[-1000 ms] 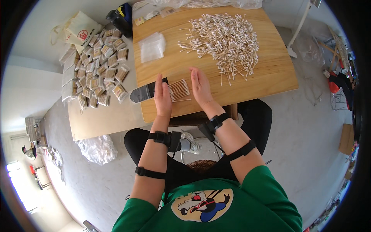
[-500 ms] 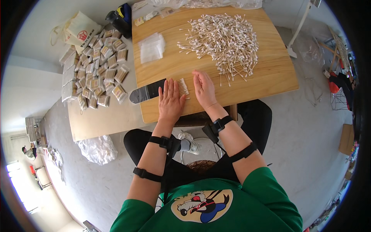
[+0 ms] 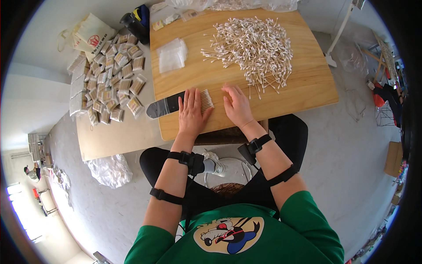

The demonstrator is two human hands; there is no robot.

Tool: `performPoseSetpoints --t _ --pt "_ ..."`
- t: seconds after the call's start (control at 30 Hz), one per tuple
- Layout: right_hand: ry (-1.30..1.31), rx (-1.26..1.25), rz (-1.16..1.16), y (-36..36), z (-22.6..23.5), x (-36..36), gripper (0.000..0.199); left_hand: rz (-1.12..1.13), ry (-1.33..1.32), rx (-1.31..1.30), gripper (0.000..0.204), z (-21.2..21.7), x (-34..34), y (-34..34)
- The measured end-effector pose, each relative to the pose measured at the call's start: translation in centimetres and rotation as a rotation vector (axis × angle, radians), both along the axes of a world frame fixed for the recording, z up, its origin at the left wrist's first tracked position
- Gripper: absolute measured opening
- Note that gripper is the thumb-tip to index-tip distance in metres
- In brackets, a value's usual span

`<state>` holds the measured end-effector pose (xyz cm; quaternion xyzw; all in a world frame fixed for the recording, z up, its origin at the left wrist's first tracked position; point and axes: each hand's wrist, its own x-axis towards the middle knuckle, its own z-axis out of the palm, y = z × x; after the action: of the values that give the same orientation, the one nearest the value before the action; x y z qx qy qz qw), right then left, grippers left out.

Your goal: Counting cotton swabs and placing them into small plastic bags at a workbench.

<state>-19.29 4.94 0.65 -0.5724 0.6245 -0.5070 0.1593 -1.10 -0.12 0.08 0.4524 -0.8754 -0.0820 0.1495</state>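
Note:
My left hand (image 3: pixel 190 112) lies flat, fingers stretched out, over a row of cotton swabs (image 3: pixel 206 101) whose white tips stick out to its right. Beneath the same hand, a dark flat strip (image 3: pixel 166 106) with a rounded end reaches out to the left. A short way to the right, my right hand (image 3: pixel 238 106) hovers near the board's front edge, its fingers loosely curved and apart from the thumb; I see nothing in it. Beyond it is a large heap of loose cotton swabs (image 3: pixel 255 50). Clear plastic bags (image 3: pixel 172 55) lie in a stack at the board's left.
The wooden board (image 3: pixel 307 83) overlaps a lower table (image 3: pixel 118 138) on the left. Many small packs of swabs (image 3: pixel 110 79) are piled there, beside a cloth bag (image 3: pixel 93 33) and a black bottle (image 3: pixel 134 26). A lamp stand (image 3: pixel 339 37) rises at the right.
My right hand has shifted slightly right and toward me, away from the swab tips, and its fingers have bent. My left hand stays on the row of swabs.

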Motion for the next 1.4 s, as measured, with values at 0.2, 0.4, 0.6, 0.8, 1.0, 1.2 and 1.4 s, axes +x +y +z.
performPoseSetpoints --t 0.2,0.4,0.6,0.8,1.0,1.2,1.4 --pt "0.187 -0.079 0.120 0.42 -0.05 -0.08 0.014 0.040 -0.046 -0.012 0.059 -0.84 0.15 0.21" --pt "0.264 -0.101 0.110 0.44 -0.05 0.43 0.014 0.076 -0.100 0.009 0.056 -0.96 -0.14 0.35" --pt "0.287 -0.092 0.107 0.51 0.29 0.77 0.015 0.071 -0.098 0.018 0.056 -0.75 0.07 0.29" --pt "0.299 -0.087 0.137 0.56 0.29 0.50 0.017 0.077 -0.097 0.056 0.057 -0.76 0.00 0.27" --pt "0.277 -0.065 0.092 0.31 0.21 0.70 0.018 0.079 -0.107 0.038 0.057 -0.93 0.00 0.29" --pt "0.312 -0.060 0.083 0.33 0.22 0.83 0.019 0.079 -0.110 0.035 0.056 -0.95 0.01 0.25" --pt "0.294 -0.037 0.071 0.19 0.23 0.87 0.015 0.080 -0.108 0.029 0.056 -0.87 -0.09 0.29"
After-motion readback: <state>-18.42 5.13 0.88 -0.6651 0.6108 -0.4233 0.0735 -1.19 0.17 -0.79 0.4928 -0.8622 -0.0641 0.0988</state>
